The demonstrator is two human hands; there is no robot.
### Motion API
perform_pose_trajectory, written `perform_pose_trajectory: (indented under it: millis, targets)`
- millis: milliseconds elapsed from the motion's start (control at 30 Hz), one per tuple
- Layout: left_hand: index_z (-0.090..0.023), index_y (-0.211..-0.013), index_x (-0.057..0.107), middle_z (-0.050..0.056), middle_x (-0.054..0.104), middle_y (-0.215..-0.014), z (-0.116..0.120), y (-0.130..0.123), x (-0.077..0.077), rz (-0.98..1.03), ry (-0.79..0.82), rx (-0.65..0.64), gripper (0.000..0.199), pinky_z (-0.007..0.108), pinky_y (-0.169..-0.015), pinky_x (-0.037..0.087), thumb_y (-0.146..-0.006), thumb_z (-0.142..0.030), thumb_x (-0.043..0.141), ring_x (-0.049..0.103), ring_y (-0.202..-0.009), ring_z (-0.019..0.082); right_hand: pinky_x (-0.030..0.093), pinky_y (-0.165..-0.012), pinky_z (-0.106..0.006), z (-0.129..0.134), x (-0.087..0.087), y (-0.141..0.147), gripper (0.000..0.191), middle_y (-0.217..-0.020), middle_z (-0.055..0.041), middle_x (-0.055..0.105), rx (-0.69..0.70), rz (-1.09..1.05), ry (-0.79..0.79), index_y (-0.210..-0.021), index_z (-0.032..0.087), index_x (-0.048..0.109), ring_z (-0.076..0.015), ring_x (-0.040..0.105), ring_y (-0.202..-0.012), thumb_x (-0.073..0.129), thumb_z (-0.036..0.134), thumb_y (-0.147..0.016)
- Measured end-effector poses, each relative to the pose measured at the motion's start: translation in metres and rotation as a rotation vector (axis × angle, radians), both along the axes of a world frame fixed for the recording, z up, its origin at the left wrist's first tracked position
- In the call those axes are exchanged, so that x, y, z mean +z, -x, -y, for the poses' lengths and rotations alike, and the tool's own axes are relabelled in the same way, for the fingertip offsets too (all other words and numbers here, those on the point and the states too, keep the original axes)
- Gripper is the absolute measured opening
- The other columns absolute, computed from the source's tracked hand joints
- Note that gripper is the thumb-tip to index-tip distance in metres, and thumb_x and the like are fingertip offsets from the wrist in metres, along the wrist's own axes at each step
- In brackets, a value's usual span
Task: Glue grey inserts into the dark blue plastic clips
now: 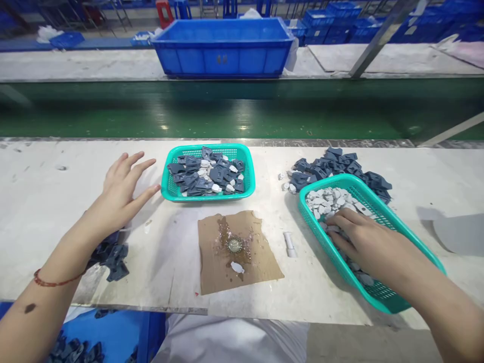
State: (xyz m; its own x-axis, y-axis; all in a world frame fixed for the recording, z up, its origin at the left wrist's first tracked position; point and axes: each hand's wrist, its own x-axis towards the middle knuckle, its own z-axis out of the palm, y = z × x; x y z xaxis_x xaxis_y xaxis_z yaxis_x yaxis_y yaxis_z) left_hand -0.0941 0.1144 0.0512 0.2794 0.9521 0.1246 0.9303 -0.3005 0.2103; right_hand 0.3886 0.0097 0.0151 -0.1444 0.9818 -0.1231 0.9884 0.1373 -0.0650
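My left hand [126,189] is held over the table with its fingers spread and nothing in them, the thumb close to the left rim of a green basket [207,197]. That basket holds dark grey-blue plastic parts [223,175] mixed with small white pieces. My right hand [350,237] reaches into a second green basket [397,239] among small light grey flat pieces [328,199]. Its fingers are bent down, and the fingertips are partly hidden in the pile. Between the hands lies a stained cardboard sheet [212,275] with a round metal piece [235,245] and one white piece [237,267].
A white cylindrical piece [290,244] lies beside the cardboard. Dark parts are heaped behind the right basket [340,164] and under my left forearm [117,262]. Beyond the table runs a green belt [212,113], with a large blue bin [223,55] on the far side. A blue container [113,333] sits below the table edge.
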Motion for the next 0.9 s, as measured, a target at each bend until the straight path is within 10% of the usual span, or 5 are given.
perform_pose_trajectory:
  millis: [267, 500, 667, 900]
  targets:
    - [-0.013, -0.145, 0.051, 0.021, 0.054, -0.150, 0.035, 0.075, -0.003, -0.020, 0.203, 0.269, 0.071, 0.057, -0.113, 0.042, -0.094, -0.062, 0.045, 0.051, -0.137, 0.044, 0.061, -0.074, -0.044, -0.010, -0.020, -0.035, 0.050, -0.130, -0.0092, 0.069, -0.066, -0.185, 0.154, -0.125, 0.033, 0.069, -0.0340, 0.072, -0.108, 0.045, 0.062, -0.093]
    - [-0.020, -0.141, 0.055, 0.015, 0.064, -0.136, 0.032, 0.074, -0.015, -0.031, 0.250, 0.226, 0.065, 0.044, -0.099, 0.051, -0.091, -0.060, 0.047, 0.065, -0.115, 0.035, 0.060, -0.067, -0.041, -0.013, -0.040, -0.048, 0.040, -0.122, -0.0081, 0.073, -0.075, -0.236, 0.125, -0.113, 0.034, 0.068, -0.0334, 0.074, -0.101, 0.052, 0.061, -0.090]
    - [-0.021, -0.128, 0.059, 0.015, 0.068, -0.127, 0.025, 0.062, -0.011, -0.089, 0.243, 0.240, 0.047, 0.044, -0.088, 0.052, -0.092, -0.049, 0.046, 0.069, -0.101, 0.035, 0.052, -0.055, -0.035, -0.011, -0.015, -0.020, 0.033, -0.090, -0.0053, 0.074, -0.139, -0.373, 0.167, -0.098, 0.030, 0.060, -0.0268, 0.070, -0.067, 0.050, 0.059, -0.088]
    - [-0.024, -0.122, 0.054, 0.009, 0.067, -0.114, 0.025, 0.048, -0.007, -0.083, 0.200, 0.245, 0.037, 0.038, -0.086, 0.050, -0.094, -0.048, 0.049, 0.067, -0.094, 0.030, 0.056, -0.080, -0.033, -0.005, 0.026, 0.015, 0.019, -0.104, -0.0120, 0.070, -0.342, -0.784, 0.145, -0.102, 0.028, 0.064, -0.0277, 0.067, -0.098, 0.063, 0.046, -0.096]
